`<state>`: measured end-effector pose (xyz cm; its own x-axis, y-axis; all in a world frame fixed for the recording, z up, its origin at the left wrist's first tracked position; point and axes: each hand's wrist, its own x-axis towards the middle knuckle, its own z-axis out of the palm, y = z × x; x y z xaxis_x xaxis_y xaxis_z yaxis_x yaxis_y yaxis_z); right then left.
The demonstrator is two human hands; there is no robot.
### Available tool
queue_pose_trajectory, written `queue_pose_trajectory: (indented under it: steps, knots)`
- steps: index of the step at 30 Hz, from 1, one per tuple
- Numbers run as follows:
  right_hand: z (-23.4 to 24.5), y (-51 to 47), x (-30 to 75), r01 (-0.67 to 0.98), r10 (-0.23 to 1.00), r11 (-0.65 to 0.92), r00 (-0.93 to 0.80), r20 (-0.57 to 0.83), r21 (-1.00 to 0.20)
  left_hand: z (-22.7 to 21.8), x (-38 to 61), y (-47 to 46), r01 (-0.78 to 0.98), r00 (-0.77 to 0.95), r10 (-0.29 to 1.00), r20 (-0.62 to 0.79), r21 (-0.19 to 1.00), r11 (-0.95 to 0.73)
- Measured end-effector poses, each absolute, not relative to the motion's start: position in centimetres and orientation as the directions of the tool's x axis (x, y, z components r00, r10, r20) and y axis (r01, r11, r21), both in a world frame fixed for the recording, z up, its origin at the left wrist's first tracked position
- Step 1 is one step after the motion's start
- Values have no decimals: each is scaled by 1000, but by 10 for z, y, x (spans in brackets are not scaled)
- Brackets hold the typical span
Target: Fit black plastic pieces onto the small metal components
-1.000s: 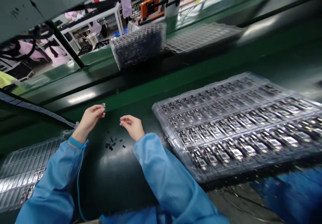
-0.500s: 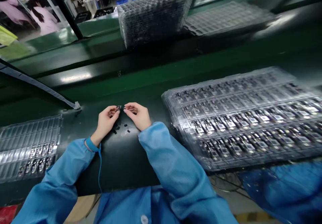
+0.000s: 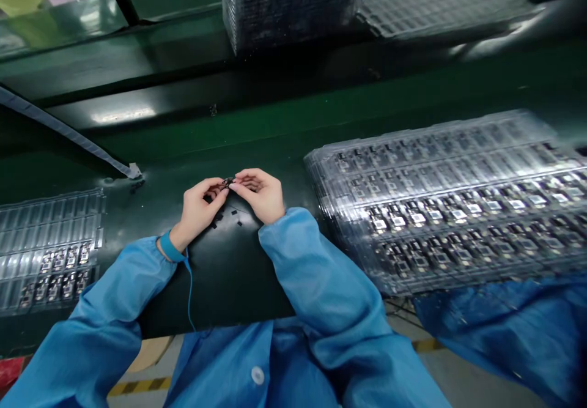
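Note:
My left hand (image 3: 200, 209) pinches a small dark circuit board (image 3: 227, 183) between thumb and fingers, above the dark green bench. From the other side, my right hand (image 3: 263, 196) has thumb and forefinger closed on the board's right end; whether a smaller piece is between them is too small to tell. Several small black pieces (image 3: 236, 213) lie loose on the bench just below the hands. A blue band (image 3: 170, 248) with a thin cord circles my left wrist.
To the right, stacked clear trays (image 3: 342, 224) hold rows of small boards. A partly filled clear tray (image 3: 97, 224) lies at left. Behind, on a raised ledge (image 3: 183, 99), stand a tall stack of trays (image 3: 293, 10) and another flat tray (image 3: 440, 7). A slanted post (image 3: 68, 136) rises at left.
My right hand has moved left against the left hand, so its fingertips now meet the board, where there was a gap before. The view has tilted down a little.

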<state>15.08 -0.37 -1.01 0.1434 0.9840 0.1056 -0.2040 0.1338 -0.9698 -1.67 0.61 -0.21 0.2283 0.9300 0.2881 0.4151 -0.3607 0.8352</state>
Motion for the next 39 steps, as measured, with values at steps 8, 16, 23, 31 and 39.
queue_pose_trajectory:
  steps: [8,16,23,31,39]
  knots:
    - [-11,-4,154,-190,988,100,139,74,-977,0,-18,7,362,269,921,282,856,-368]
    - [-7,-6,155,-165,987,158,68,149,-974,1,-19,6,392,299,922,246,849,-354]
    - [-8,-6,156,-66,981,192,49,189,-979,1,-20,7,406,360,900,244,828,-387]
    - [-5,-4,160,-168,991,125,61,116,-978,1,-17,10,251,284,949,141,944,-215]
    - [-3,-6,149,-124,984,143,120,129,-982,3,-19,10,210,272,951,149,955,-210]
